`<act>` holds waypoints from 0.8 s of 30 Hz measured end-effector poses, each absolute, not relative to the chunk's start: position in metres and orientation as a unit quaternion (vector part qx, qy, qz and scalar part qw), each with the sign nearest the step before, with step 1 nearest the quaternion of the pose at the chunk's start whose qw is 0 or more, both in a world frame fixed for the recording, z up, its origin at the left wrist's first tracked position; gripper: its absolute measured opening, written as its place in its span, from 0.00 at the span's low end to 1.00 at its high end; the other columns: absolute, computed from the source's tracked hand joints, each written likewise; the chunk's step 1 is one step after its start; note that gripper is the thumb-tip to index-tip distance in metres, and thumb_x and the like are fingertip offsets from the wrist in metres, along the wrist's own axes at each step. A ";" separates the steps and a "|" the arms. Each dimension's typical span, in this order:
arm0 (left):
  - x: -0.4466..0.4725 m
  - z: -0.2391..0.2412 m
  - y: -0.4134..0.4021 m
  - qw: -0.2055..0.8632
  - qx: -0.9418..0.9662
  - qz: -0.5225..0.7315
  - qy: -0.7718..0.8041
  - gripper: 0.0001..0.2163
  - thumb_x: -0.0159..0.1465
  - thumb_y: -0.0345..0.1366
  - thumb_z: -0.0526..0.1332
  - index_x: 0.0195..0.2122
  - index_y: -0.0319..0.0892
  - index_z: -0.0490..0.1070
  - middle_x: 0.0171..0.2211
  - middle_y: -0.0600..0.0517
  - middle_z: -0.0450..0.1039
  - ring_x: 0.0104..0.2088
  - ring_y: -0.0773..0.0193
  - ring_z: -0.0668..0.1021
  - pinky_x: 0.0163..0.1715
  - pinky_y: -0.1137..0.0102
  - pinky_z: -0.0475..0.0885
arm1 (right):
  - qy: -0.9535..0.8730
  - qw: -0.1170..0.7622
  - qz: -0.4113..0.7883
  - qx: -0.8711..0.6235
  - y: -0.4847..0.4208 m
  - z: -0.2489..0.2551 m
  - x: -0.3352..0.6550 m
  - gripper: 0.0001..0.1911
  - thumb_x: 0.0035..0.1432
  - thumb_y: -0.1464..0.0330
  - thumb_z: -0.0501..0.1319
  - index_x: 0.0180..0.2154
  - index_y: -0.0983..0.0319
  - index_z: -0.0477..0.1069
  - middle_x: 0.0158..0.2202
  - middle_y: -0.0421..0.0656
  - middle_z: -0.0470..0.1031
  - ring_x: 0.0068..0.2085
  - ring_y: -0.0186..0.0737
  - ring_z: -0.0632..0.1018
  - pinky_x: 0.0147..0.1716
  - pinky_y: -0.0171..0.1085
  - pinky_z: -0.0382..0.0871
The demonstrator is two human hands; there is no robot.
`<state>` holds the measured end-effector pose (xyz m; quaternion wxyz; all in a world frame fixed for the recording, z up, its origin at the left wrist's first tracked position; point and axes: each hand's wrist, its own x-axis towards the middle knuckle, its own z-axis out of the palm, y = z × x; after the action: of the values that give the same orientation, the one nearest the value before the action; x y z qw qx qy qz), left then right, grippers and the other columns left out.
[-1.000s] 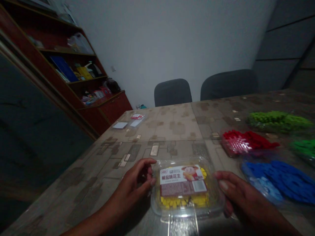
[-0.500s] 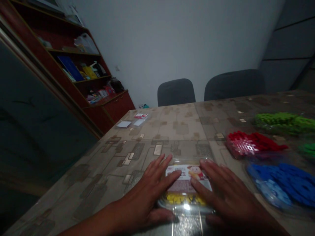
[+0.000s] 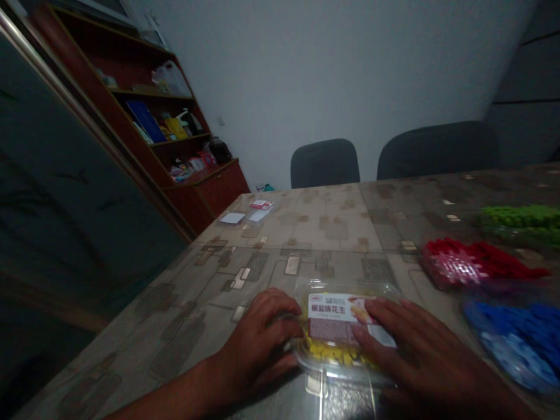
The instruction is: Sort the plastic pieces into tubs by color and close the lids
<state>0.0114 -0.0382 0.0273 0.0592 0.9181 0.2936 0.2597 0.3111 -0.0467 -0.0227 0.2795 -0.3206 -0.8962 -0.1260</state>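
Observation:
A clear plastic container (image 3: 331,332) with yellow pieces inside lies on the table, a printed label on its closed lid. At its left edge, my left hand (image 3: 266,338) has its fingers curled against the rim. My right hand (image 3: 411,344) rests over the right part of the lid, fingers stretched out and thumb on the label. That hand hides the container's right end. To the right stand a clear container of blue pieces (image 3: 520,332) and one of red pieces (image 3: 476,262).
Light green pieces (image 3: 520,219) in a clear container are at the far right. White cards in clear packets (image 3: 233,218) lie at the table's far left corner. Two grey chairs (image 3: 325,164) stand behind the patterned table (image 3: 289,233). A wooden shelf unit (image 3: 175,146) is at the left.
My left hand has slid left off the label to the container's left edge, its fingers now curled. My right hand stays on the lid. The view has shifted slightly left.

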 end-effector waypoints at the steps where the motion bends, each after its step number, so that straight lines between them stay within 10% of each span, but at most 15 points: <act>1: 0.012 0.026 -0.039 0.054 0.915 0.286 0.279 0.06 0.68 0.39 0.57 0.42 0.43 0.67 0.39 0.46 0.72 0.40 0.58 0.75 0.42 0.61 0.72 | -0.892 0.295 -0.110 -0.325 -0.050 -0.019 0.306 0.30 0.44 0.75 0.60 0.52 0.57 0.68 0.52 0.54 0.75 0.52 0.59 0.74 0.48 0.55 0.69; 7: 0.025 0.015 -0.032 0.010 0.910 0.354 0.217 0.01 0.64 0.30 0.59 0.36 0.40 0.68 0.29 0.47 0.73 0.31 0.61 0.74 0.33 0.65 0.73 | -0.895 0.296 -0.124 -0.310 -0.049 0.003 0.283 0.11 0.57 0.78 0.55 0.33 0.57 0.70 0.29 0.40 0.76 0.28 0.38 0.73 0.30 0.39 0.62; 24: 0.031 0.017 -0.016 0.025 0.930 0.315 0.186 0.05 0.67 0.34 0.58 0.35 0.39 0.70 0.30 0.47 0.74 0.33 0.61 0.74 0.35 0.67 0.73 | -0.897 0.305 -0.147 -0.286 -0.044 -0.005 0.287 0.12 0.58 0.79 0.57 0.38 0.56 0.70 0.32 0.42 0.79 0.32 0.39 0.73 0.32 0.39 0.66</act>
<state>0.0308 -0.0157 0.0167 0.0252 0.9303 0.1864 0.3149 0.2867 -0.0443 -0.0050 0.3045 -0.2859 -0.8966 -0.1470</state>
